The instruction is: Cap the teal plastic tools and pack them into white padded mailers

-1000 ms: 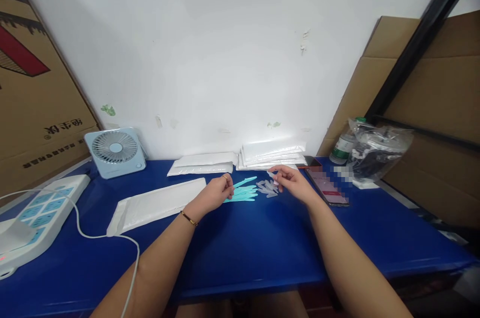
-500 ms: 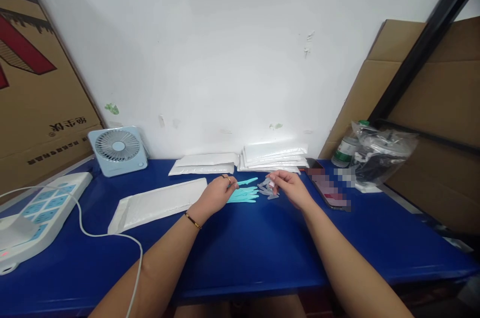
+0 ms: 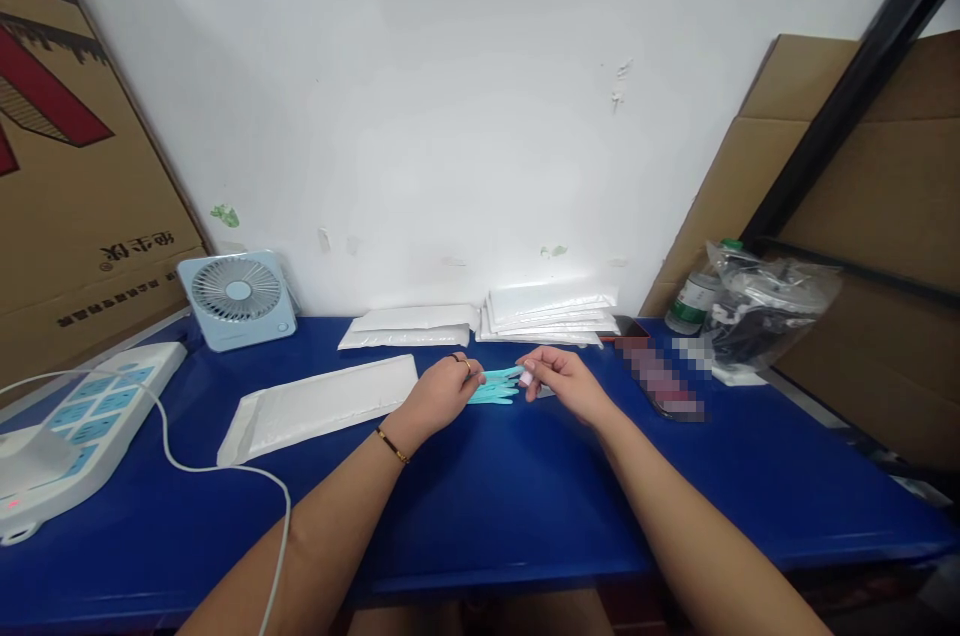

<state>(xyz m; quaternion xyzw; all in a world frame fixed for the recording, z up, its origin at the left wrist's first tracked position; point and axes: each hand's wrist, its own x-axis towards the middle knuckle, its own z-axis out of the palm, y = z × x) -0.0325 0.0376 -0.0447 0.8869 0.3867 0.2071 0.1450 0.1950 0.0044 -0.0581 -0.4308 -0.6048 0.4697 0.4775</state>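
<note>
My left hand [image 3: 448, 391] has its fingers pinched on one thin turquoise stick [image 3: 501, 373], near the middle of the blue table [image 3: 517, 506]. Several more turquoise sticks [image 3: 493, 394] lie just below and beside its fingertips. My right hand [image 3: 562, 381] is closed on a small whitish piece [image 3: 526, 379], too small to identify, and its fingertips meet the right end of the held stick. Translucent pieces [image 3: 546, 392] lie partly hidden beneath my right hand.
A white padded envelope [image 3: 322, 406] lies left of my left hand; more envelopes [image 3: 551, 311] are stacked by the wall. A fan [image 3: 238, 301] and power strip [image 3: 97, 416] stand left. A phone [image 3: 660, 376], bottle [image 3: 690, 301] and plastic-wrapped item [image 3: 765, 311] are right.
Both hands have come together: my left hand moved slightly right with the turquoise stick, and my right hand moved left to its end, now covering most of the translucent pieces.
</note>
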